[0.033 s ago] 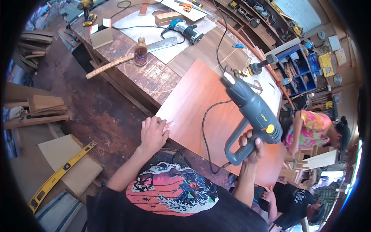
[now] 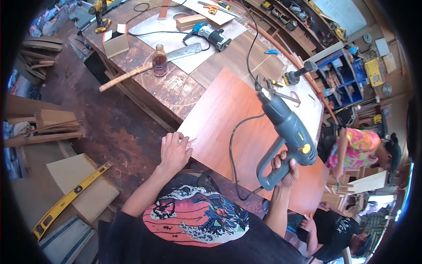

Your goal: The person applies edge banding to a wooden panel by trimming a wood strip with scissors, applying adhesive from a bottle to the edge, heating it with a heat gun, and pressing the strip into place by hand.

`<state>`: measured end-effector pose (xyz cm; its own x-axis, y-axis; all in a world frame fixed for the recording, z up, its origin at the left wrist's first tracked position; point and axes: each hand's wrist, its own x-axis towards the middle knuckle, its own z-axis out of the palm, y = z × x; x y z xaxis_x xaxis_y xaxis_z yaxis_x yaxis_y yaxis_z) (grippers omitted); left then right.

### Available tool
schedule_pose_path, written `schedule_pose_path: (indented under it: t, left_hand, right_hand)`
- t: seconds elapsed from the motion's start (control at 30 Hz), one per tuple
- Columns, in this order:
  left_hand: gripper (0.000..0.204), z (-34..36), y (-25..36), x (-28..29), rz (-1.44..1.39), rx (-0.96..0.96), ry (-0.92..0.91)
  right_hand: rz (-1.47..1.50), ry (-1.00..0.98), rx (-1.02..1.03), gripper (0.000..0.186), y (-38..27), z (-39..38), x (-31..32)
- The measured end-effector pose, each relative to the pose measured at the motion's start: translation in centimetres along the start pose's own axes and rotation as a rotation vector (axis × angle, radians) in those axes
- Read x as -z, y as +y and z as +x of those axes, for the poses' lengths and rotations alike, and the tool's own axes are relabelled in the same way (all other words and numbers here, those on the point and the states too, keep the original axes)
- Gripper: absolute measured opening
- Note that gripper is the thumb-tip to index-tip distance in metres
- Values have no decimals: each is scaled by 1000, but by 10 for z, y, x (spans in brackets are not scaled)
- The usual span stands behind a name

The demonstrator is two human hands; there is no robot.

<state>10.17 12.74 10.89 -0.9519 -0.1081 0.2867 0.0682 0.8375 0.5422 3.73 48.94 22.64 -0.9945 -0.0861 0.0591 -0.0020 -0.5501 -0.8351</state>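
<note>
While our right hand (image 2: 285,169) is gripping the heat gun (image 2: 291,125) over the board (image 2: 220,114), likely to aim it away from us, our left hand (image 2: 176,150) is touching the board's left corner by the edge of the workbench (image 2: 176,94), pinching or not, we can't tell.

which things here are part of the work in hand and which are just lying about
Apparently in use:
- grey heat gun, held in the right hand
- reddish-brown panel, left hand at its near left corner

Apparently just lying about:
- teal-and-black power tool
- glass bottle
- open box
- yellow spirit level
- orange clamp
</note>
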Motion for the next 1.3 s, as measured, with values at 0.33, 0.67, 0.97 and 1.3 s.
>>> schedule_pose_path:
  t: [0.33, 0.67, 0.97, 1.3]
  left_hand:
    - [12, 20, 19, -21, 298, -124, -45]
    - [15, 10, 40, -1, -282, 257, -192]
    - [20, -5, 37, 62, -1099, 755, -232]
    - [23, 34, -49, 152, -729, 261, -706]
  right_hand:
    - [557, 229, -221, 36, 53, -41, 145]
    - [98, 667, -336, 41, 50, -42, 126]
    - [-1319, 646, -14, 43, 34, -98, 103]
    - [-1360, -527, 342, 49, 142, -46, -209]
